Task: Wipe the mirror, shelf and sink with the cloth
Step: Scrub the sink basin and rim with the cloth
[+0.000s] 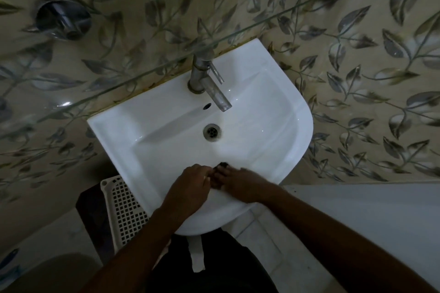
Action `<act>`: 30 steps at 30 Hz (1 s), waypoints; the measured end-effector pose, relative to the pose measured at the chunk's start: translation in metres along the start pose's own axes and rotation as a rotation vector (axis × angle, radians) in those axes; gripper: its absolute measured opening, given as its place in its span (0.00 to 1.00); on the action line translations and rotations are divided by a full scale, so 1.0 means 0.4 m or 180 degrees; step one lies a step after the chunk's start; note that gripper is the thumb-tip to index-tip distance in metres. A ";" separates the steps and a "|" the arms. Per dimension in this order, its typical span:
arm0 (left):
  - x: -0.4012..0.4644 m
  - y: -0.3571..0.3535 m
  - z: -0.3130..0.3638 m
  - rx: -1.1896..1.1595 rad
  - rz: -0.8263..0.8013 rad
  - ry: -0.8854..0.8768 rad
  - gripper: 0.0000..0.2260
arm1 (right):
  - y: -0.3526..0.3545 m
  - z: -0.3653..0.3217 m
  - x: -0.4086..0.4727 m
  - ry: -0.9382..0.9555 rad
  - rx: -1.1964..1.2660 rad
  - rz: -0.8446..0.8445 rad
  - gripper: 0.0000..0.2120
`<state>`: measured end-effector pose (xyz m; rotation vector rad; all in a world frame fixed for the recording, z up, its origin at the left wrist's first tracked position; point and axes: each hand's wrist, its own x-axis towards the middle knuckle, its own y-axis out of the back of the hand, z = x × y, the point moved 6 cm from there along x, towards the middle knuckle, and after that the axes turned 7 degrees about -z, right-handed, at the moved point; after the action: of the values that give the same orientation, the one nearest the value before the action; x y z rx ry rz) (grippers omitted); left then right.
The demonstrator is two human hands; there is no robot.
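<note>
Head view, looking straight down. Left hand (190, 183) and right hand (240, 185) meet over the near rim of the white sink (273, 131), fingers of both curled inward and touching. A small dark thing (222, 164) shows between the fingertips, too small and dim to name; whether it is the cloth cannot be told, and no cloth is otherwise identifiable. Grip of each hand: fingers bent and pinched together around that dark bit, as far as the dim light allows. Sink basin: glossy, white, with drain (212, 132) at centre and overflow hole (207, 106) behind it. Metal tap (209, 83) stands at the back edge, spout angled over the basin. A glass shelf edge (142, 74) runs diagonally above the tap, against leaf-patterned wall tiles (357, 66). Open basin room lies ahead of the hands. A perforated white basket (121, 209) sits just left of the sink below its rim.
</note>
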<state>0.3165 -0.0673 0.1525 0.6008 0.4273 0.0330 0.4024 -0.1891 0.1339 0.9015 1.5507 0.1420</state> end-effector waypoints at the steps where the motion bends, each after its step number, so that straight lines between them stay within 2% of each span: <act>1: 0.000 -0.001 0.003 -0.0034 0.0031 -0.0030 0.14 | 0.008 0.068 -0.014 -0.0162 -0.0145 0.0068 0.26; 5: 0.009 -0.014 0.025 -0.0115 0.0146 -0.0143 0.14 | 0.071 0.324 -0.075 -0.1008 -0.0670 0.0665 0.30; 8: 0.022 -0.025 0.040 -0.0168 0.0105 -0.0133 0.14 | 0.076 0.325 -0.091 -0.1261 -0.0745 0.0676 0.27; 11: 0.042 -0.037 0.051 -0.0199 0.0103 -0.0134 0.14 | 0.055 0.199 -0.072 -0.0556 -0.0686 0.0552 0.27; 13: 0.064 -0.044 0.059 -0.0169 0.0052 -0.0099 0.14 | 0.027 0.146 -0.083 -0.0182 -0.0542 0.0063 0.26; 16: 0.100 -0.056 0.081 -0.0120 -0.0088 -0.0056 0.17 | 0.016 0.155 -0.082 0.0141 -0.0646 -0.0044 0.25; 18: 0.123 -0.062 0.101 -0.0032 -0.0180 -0.0036 0.18 | 0.020 0.221 -0.071 0.0086 -0.0842 -0.0005 0.25; 20: 0.144 -0.066 0.116 0.0051 -0.0194 -0.0046 0.18 | 0.053 0.327 -0.062 -0.0053 -0.1094 0.0176 0.26; 24: 0.184 -0.057 0.137 0.0065 -0.0182 0.0000 0.17 | 0.199 0.545 -0.040 -0.0255 -0.2013 0.0966 0.28; 27: 0.204 -0.054 0.136 -0.0032 -0.0118 0.0110 0.17 | 0.324 0.595 0.016 -0.0335 -0.2224 0.1323 0.27; 30: 0.208 -0.049 0.122 -0.0081 0.0088 0.0209 0.17 | 0.348 0.578 0.072 -0.0626 -0.2093 0.1624 0.29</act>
<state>0.4101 -0.0972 0.1460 0.5816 0.4814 0.0847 0.6731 -0.1698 0.1403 0.7276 0.9610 0.8508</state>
